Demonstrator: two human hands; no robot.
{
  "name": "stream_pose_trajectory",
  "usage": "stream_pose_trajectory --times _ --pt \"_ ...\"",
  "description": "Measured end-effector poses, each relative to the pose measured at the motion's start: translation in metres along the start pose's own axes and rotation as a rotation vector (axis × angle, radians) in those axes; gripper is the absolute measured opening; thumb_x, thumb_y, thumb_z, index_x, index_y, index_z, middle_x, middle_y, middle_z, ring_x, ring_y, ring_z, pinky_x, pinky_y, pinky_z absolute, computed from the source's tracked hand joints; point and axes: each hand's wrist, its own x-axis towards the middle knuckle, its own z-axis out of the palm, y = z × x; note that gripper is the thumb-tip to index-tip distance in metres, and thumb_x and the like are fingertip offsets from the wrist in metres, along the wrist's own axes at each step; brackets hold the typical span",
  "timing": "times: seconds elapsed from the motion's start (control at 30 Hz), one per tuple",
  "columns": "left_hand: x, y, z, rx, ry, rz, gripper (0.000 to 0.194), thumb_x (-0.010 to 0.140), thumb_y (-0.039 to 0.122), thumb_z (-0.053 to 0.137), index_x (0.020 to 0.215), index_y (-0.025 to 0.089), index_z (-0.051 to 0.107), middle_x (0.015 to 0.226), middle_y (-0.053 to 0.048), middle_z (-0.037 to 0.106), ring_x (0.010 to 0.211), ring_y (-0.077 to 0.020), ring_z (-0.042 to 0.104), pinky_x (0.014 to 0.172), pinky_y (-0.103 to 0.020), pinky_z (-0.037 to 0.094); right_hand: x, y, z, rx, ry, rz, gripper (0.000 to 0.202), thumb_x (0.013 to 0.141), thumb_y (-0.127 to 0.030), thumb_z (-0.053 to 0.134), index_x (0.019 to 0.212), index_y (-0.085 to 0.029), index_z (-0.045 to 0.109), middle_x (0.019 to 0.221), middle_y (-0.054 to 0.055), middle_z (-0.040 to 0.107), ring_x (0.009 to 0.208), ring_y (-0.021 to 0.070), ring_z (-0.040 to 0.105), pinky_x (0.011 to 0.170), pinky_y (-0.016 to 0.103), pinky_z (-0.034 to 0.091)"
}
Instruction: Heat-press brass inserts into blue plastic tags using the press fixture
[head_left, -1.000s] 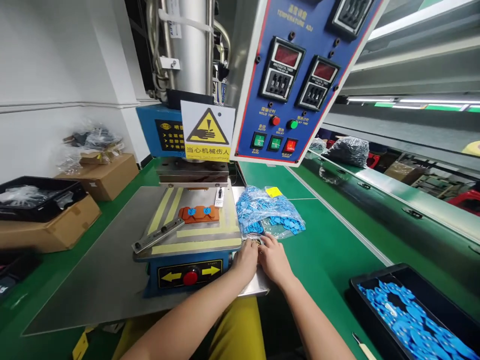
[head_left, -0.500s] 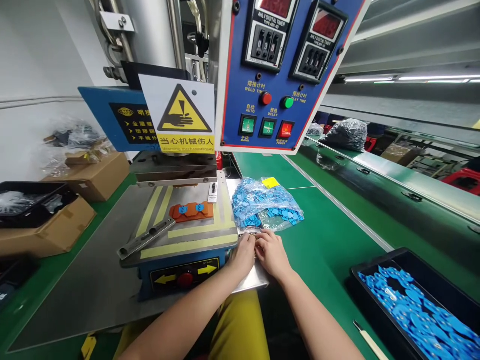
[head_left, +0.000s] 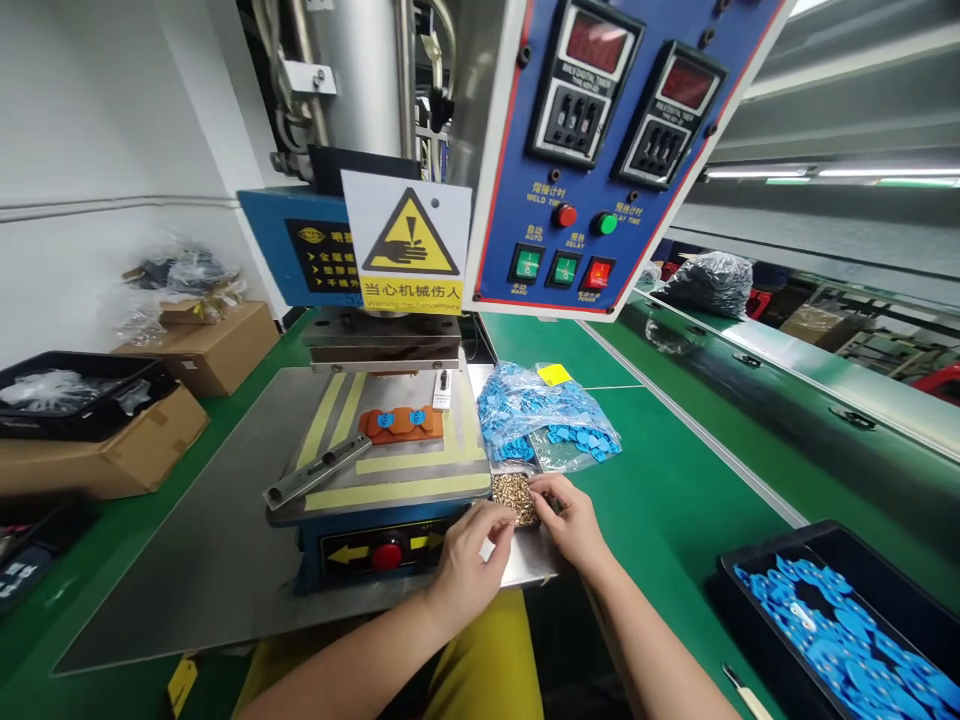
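Observation:
Small brass-coloured metal pieces [head_left: 513,497] lie heaped in a shallow container by the machine's front right corner. My left hand [head_left: 474,560] is just left of the heap, thumb and fingertips pinched together; whatever is in the pinch is too small to make out. At the heap's right edge is my right hand [head_left: 571,522], its fingers curled in and the thumb close to them; what they hold cannot be made out. On the machine bed, an orange-brown fixture [head_left: 403,425] carries two blue parts [head_left: 385,419]. A slotted metal bar [head_left: 318,471] lies slantwise beside it.
Behind the heap sits a clear bag of blue parts [head_left: 547,415]. The press head [head_left: 386,345] hangs over the bed, with a red button [head_left: 387,556] on the front. At right are a black tray [head_left: 847,540] of blue parts and a pale-handled tool [head_left: 746,692].
My hands have moved apart: the left drew back toward me, the right stayed at the heap's right side. The brass pieces now show between them. The view has shifted slightly.

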Motion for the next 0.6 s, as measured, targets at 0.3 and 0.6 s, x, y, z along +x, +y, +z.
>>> stream_pose_trajectory --times 0.3,0.6 --pt "-0.013 -0.002 -0.082 -0.131 0.082 -0.169 0.012 0.089 0.018 0.051 0.094 0.019 0.062 0.084 -0.003 0.066 0.073 -0.0135 0.065 0.067 -0.023 0.053 0.027 -0.064 0.011 0.214 -0.030 -0.015 0.011 0.089 -0.025 0.052 0.086 -0.021 0.062 0.094 0.006 0.066 0.091 0.0188 0.061 0.079 0.032 0.048" --pt "0.001 0.001 -0.165 -0.010 0.113 -0.199 0.010 0.086 0.022 0.052 0.086 0.018 0.061 0.076 -0.003 0.068 0.070 -0.0147 0.066 0.065 -0.022 0.054 0.109 -0.100 0.062 -0.121 -0.172 -0.316 0.015 0.093 -0.022 0.042 0.091 -0.021 0.057 0.094 0.008 0.063 0.091 0.0197 0.059 0.079 0.033 0.048"
